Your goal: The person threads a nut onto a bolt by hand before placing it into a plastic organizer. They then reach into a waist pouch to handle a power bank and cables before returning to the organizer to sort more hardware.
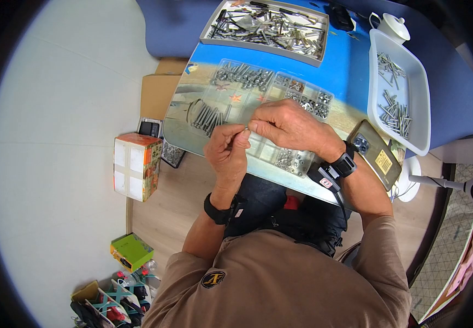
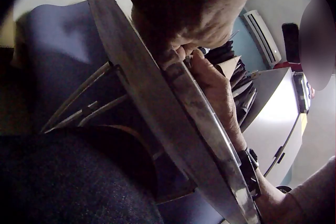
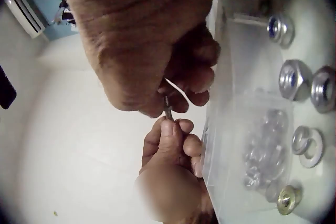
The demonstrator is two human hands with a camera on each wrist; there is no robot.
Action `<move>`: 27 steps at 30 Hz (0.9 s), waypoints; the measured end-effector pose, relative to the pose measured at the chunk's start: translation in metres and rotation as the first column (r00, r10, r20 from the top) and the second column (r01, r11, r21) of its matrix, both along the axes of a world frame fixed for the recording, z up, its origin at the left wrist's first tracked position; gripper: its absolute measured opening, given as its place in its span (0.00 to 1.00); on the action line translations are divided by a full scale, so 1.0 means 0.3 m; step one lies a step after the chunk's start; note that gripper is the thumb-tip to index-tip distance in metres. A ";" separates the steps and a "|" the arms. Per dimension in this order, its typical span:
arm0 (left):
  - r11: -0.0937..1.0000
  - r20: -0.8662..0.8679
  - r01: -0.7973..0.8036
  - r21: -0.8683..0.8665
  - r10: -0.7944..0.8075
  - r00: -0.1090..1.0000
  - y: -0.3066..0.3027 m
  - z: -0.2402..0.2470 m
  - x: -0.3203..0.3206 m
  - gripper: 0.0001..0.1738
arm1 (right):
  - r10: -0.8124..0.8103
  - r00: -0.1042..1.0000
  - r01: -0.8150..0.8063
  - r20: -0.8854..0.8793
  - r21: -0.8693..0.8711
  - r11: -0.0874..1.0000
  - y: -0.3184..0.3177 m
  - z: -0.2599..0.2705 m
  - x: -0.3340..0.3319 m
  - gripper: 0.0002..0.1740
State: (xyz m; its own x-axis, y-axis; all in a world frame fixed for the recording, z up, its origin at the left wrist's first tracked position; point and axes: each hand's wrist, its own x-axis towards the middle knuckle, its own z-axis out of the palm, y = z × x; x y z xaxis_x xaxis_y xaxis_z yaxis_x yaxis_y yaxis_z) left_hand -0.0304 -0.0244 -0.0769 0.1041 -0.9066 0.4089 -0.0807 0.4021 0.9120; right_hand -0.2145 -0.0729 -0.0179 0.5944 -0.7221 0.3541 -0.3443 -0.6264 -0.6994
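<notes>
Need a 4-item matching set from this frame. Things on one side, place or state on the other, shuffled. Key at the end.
1. Small metal piece
2. White tray
3. Shallow box
4. Green box

A. Toward the lower left of the head view
B. Heaped with mixed metal parts, toward the far side of the table
C. Held between the left hand and the right hand
D. At the table's right side, with two clusters of slender metal rods inside

Pairs: 1-C, 2-D, 3-B, 4-A

Gap between cardboard tray (image 1: 258,50) and tub (image 1: 417,90)
</notes>
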 end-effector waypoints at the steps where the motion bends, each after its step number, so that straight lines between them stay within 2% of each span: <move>1: 1.000 -0.004 0.005 -0.007 -0.005 1.000 0.000 0.003 0.000 0.07 | -0.011 1.000 0.010 0.020 0.073 0.997 0.011 0.026 -0.005 0.09; 2: 1.000 -0.004 0.006 -0.007 -0.006 1.000 0.001 0.005 0.000 0.07 | -0.024 0.999 0.018 0.039 0.146 0.989 0.018 0.045 -0.006 0.09; 6: 1.000 -0.008 0.001 0.001 -0.001 1.000 0.003 0.009 0.000 0.07 | -0.069 0.996 0.058 0.054 0.172 0.983 0.016 0.031 -0.005 0.09; 8: 1.000 0.000 0.003 -0.010 -0.003 1.000 0.002 0.010 0.002 0.07 | 0.021 0.995 -0.024 0.096 0.026 0.999 0.000 -0.003 -0.008 0.08; 10: 1.000 0.048 -0.002 -0.014 0.003 0.999 0.003 0.010 0.004 0.07 | 0.016 0.999 -0.017 0.047 0.018 1.000 -0.004 -0.021 -0.009 0.07; 15: 0.998 0.039 -0.004 -0.055 0.006 0.999 -0.004 -0.005 0.003 0.07 | -0.008 0.999 0.009 -0.049 0.028 1.000 -0.001 0.002 -0.002 0.06; 17: 0.998 0.019 0.000 -0.067 0.002 1.000 -0.004 -0.003 0.003 0.07 | -0.058 0.998 0.054 0.012 0.206 0.977 0.022 0.051 -0.003 0.07; 18: 0.999 0.038 -0.008 -0.051 0.010 0.999 0.000 0.003 0.003 0.07 | -0.058 0.998 0.054 0.012 0.206 0.977 0.021 0.049 -0.004 0.07; 20: 0.999 0.058 -0.016 -0.034 0.018 0.998 0.001 0.005 0.002 0.07 | -0.016 0.997 0.007 0.078 0.120 0.993 0.015 0.037 -0.008 0.08; 24: 0.999 0.039 -0.016 -0.033 0.017 0.999 -0.001 0.001 0.002 0.06 | 0.029 0.996 -0.030 0.090 0.014 0.999 -0.005 -0.020 -0.008 0.09; 27: 0.999 0.055 -0.016 -0.046 0.018 0.998 -0.003 0.000 0.002 0.06 | 0.015 1.000 -0.015 -0.008 -0.002 1.000 -0.008 -0.025 -0.008 0.08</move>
